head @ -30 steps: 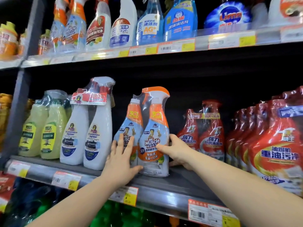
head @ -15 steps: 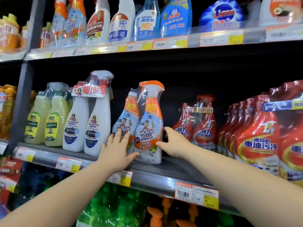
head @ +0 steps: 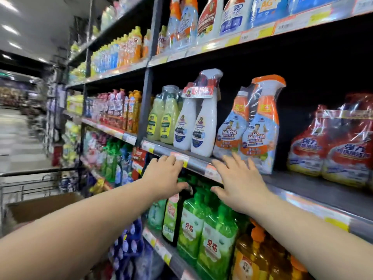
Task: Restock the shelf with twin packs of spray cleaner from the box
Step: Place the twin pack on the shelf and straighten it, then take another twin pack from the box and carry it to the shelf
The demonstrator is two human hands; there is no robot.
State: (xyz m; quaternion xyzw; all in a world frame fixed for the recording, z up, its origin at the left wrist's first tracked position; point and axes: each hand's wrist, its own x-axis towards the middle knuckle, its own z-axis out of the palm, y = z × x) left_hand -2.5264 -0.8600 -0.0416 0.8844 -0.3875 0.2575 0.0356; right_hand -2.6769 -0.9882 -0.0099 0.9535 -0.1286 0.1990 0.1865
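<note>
Twin pack [head: 250,128]: two bottles labelled "Mr Muscle", sealed in clear film, one with an orange trigger sprayer, one with a white cap. It stands upright on the shelf [head: 302,188]. Just left of it stands a white twin pack [head: 195,126]; right of it, red packs [head: 333,146] marked "强力". Below it, left hand [head: 164,176] and right hand [head: 240,182] are spread, holding nothing. Far lower left sits an open box [head: 40,207]; contents not visible.

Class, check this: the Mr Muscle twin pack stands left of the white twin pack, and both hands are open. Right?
No. In the head view the Mr Muscle twin pack stands right of the white twin pack. The left hand and right hand are open.
</note>
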